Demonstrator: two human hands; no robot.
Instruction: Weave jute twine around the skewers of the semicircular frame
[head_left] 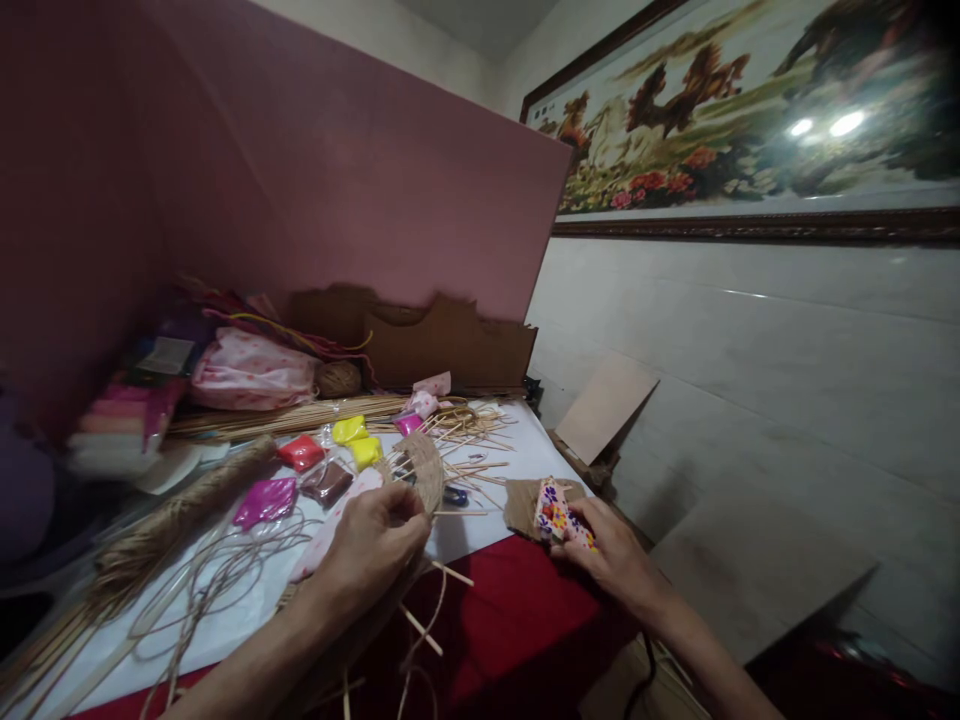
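Note:
My left hand [379,535] is closed, thumb and fingers pinched at the edge of a curved woven twine piece [426,470]. Thin wooden sticks [421,630] poke out from it below the hand, and a loose strand of twine hangs down. Part of the piece is hidden behind my hand and forearm. Over on the right, my right hand [611,550] is wrapped round a glue gun [555,510] with a bright flower pattern. The gun's front end rests over a scrap of cardboard [521,508] at the table's right edge.
Yellow packets [365,452], a red packet [301,452], a brown packet [327,482] and a magenta packet [266,502] lie on the white sheet. Loose twine [217,580] tangles at the left beside a long twine roll [187,500]. Torn cardboard [450,345] stands behind.

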